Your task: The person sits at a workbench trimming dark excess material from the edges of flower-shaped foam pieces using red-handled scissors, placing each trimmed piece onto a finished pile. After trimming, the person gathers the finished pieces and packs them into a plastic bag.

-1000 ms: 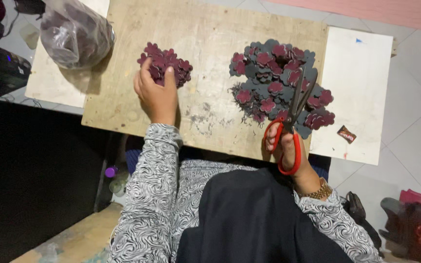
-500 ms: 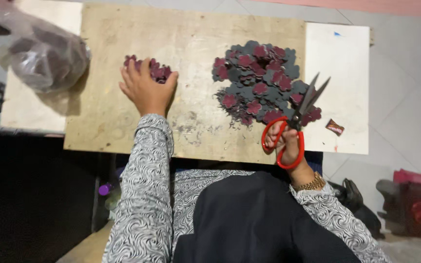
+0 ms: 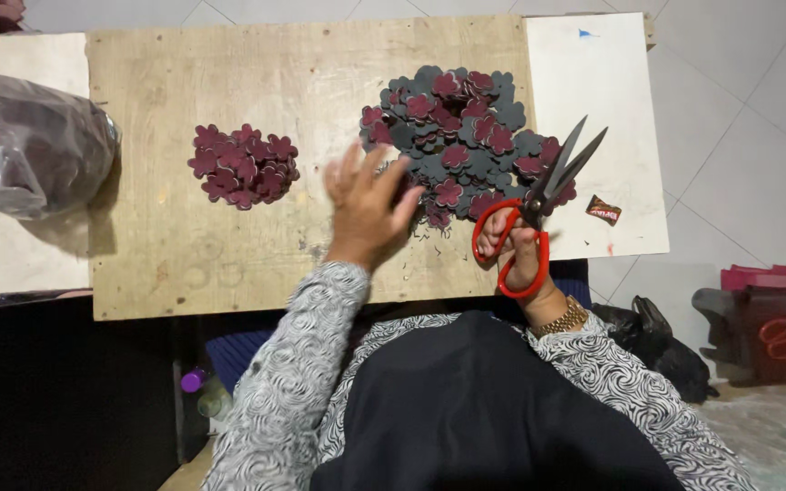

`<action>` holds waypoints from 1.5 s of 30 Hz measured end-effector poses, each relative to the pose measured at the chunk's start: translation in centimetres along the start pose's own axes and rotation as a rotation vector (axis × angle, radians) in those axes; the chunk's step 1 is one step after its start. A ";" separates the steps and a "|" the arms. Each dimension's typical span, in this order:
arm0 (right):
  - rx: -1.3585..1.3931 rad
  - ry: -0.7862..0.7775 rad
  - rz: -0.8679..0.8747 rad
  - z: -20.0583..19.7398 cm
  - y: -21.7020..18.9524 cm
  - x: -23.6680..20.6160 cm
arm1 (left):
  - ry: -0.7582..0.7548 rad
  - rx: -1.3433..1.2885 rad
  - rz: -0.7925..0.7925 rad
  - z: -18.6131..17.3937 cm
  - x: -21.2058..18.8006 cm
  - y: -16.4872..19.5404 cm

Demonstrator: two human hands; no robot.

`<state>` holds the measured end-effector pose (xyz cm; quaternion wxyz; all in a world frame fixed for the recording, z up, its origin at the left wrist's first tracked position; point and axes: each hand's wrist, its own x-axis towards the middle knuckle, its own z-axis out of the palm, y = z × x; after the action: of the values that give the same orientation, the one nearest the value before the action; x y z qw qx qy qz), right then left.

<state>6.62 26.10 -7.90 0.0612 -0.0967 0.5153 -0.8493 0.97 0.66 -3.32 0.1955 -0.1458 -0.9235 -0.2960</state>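
Left hand (image 3: pixel 367 205) hovers fingers spread, holding nothing, at the edge of the big pile of grey and maroon flower cutouts (image 3: pixel 466 136) on the plywood board (image 3: pixel 166 245); right hand (image 3: pixel 516 250) grips red-handled scissors (image 3: pixel 539 205) — blades open, just beside that pile; a smaller maroon pile (image 3: pixel 243 165) sits well apart to the left.

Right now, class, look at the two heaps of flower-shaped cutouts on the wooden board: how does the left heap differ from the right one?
The left heap is smaller; the right heap is clearly larger. The left heap is all maroon; the right heap mixes maroon with dark grey pieces. The left heap lies alone on the wooden board; the right heap has the left hand at its edge and the red scissors over it. Both hold flat flower shapes.
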 end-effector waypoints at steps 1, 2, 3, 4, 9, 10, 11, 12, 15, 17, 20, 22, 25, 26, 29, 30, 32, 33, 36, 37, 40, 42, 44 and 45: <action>0.012 0.002 0.001 0.0 0.1 0.0 | 0.044 -0.042 0.031 0.8 0.4 0.8; 0.022 0.005 0.000 -0.1 0.1 0.1 | 0.065 -0.072 -0.012 1.6 0.8 1.6; 0.028 0.007 0.005 -0.1 0.2 0.1 | 0.088 -0.105 -0.051 2.4 1.5 2.3; 0.030 0.012 0.005 -0.1 0.3 0.2 | 0.112 -0.142 -0.084 3.1 2.3 2.8; 0.009 0.007 0.013 -0.2 0.0 0.1 | 0.024 -0.143 -0.131 4.9 3.8 3.8; 0.011 -0.001 0.012 -0.1 0.0 0.2 | 0.012 -0.135 -0.101 4.9 3.7 3.7; 0.014 -0.008 0.012 0.0 -0.2 0.2 | 0.056 -0.145 -0.079 4.9 3.6 3.7; -0.006 -0.003 0.008 0.1 -0.2 0.2 | 0.098 -0.154 -0.058 4.9 3.4 3.6; -0.041 0.007 0.006 0.4 -0.4 0.2 | 0.155 -0.163 -0.028 5.0 3.0 3.2; -0.035 0.007 0.008 0.6 -0.4 0.3 | 0.186 -0.188 -0.010 5.1 2.8 2.9; -0.088 0.018 -0.012 0.7 -0.5 0.3 | 0.254 -0.286 0.000 5.4 2.9 2.7; -0.041 0.016 0.035 0.7 -0.5 0.6 | 0.290 -0.368 -0.053 5.5 2.6 2.8; -0.083 0.011 0.038 0.7 -0.7 0.9 | 0.193 -0.820 -0.449 5.4 2.0 3.4; -0.114 0.014 0.032 1.0 -0.8 0.9 | 0.182 -0.966 -0.473 5.1 2.2 3.5; -0.182 0.086 0.088 2.0 -1.3 1.2 | 0.122 -1.301 -0.555 3.6 2.1 3.9; -0.216 0.100 0.068 2.5 -1.6 1.5 | 0.088 -1.350 -0.562 2.8 2.2 4.1; -0.286 0.134 0.015 3.4 -2.7 2.3 | 0.051 -1.430 -0.509 1.4 3.0 5.0; -0.297 0.130 0.020 3.7 -3.5 2.6 | 0.048 -1.459 -0.469 0.6 2.9 5.7; -0.274 0.096 -0.004 4.8 -6.3 3.9 | 0.047 -1.213 -0.331 -2.3 2.3 7.9; -0.236 0.067 -0.051 5.3 -7.2 4.6 | 0.051 -1.079 -0.270 -3.2 2.5 8.5; -0.275 0.017 -0.117 6.9 -10.4 5.9 | 0.128 -1.005 -0.012 -5.9 3.0 9.4; -0.281 -0.016 -0.118 8.1 -12.2 6.2 | 0.170 -0.894 0.060 -7.4 3.3 9.8; -0.213 -0.067 -0.114 9.2 -13.6 6.7 | 0.186 -0.785 0.089 -8.4 3.6 9.9; -0.254 -0.098 -0.137 9.6 -14.2 6.8 | 0.179 -0.737 0.079 -8.7 3.5 10.0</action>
<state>2.13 23.02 9.72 0.0154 -0.1796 0.6074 -0.7737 4.09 3.78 9.66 0.2210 -0.2155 -0.7282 -0.6120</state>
